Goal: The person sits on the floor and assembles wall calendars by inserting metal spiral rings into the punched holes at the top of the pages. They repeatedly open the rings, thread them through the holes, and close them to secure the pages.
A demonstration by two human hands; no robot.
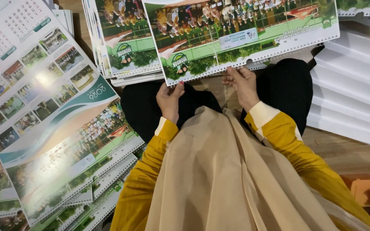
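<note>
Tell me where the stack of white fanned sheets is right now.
In the head view the stack of white fanned sheets lies on the floor at the right, beside the right hand and the wire-bound calendar.

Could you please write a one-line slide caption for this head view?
Both hands, left hand and right hand, grip the wire-bound edge of a calendar beside calendar stacks.
</note>
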